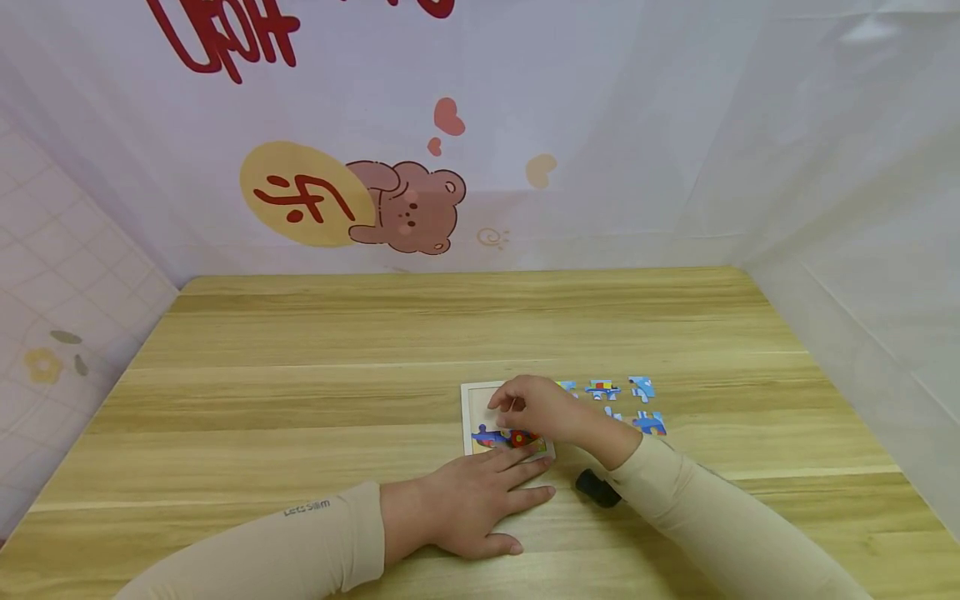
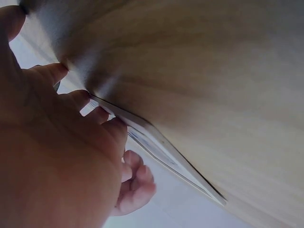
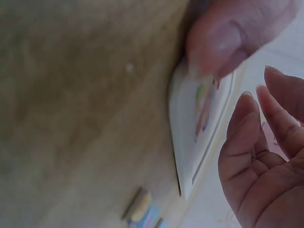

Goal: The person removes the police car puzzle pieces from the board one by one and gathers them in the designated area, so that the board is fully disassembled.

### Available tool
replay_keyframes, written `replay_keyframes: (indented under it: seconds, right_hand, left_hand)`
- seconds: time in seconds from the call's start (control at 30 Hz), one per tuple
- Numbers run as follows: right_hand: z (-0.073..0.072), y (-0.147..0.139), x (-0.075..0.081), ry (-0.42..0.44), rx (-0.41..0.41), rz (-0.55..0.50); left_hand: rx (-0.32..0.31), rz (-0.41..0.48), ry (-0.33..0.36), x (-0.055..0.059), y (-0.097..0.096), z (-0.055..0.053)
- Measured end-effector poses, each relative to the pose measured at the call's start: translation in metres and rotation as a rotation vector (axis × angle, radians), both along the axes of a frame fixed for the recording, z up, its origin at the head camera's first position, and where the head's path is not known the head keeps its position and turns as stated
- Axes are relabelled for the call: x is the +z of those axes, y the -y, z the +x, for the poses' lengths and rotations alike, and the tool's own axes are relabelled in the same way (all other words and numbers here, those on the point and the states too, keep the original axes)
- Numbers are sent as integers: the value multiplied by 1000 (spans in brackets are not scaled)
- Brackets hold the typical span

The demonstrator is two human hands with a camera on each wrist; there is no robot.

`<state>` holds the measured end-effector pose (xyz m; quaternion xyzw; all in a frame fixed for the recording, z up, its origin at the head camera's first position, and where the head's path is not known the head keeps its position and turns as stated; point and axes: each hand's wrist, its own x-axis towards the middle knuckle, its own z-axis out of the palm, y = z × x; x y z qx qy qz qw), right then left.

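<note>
A jigsaw puzzle tray (image 1: 466, 417) with a pale raised frame lies flat on the table, and joined blue and red puzzle pieces (image 1: 489, 437) fill its near part. My left hand (image 1: 476, 504) is spread palm down, its straight fingers resting over the near edge of the tray. Above the tray hovers my right hand (image 1: 547, 408), fingers loosely bent. In the right wrist view, the right hand's (image 3: 266, 175) thumb and fingertips stand apart with nothing between them. The left wrist view shows the tray's side (image 2: 185, 166) just beyond the left fingers.
Several loose puzzle pieces (image 1: 649, 423) lie right of the tray, some partly hidden by the right hand and forearm. A small black object (image 1: 597, 488) sits beside the right sleeve. The wooden table (image 1: 300, 358) ends at a printed curtain (image 1: 600, 208) behind.
</note>
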<state>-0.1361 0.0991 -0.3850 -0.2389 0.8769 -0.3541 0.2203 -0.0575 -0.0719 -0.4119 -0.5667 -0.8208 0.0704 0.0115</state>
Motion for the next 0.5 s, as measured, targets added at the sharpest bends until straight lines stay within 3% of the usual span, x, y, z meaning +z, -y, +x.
replay_keyframes:
  seconds: [0.5]
  right_hand:
    - [-3,11,-8,6,78,63]
  left_hand:
    - [0,7,6,0,1,0]
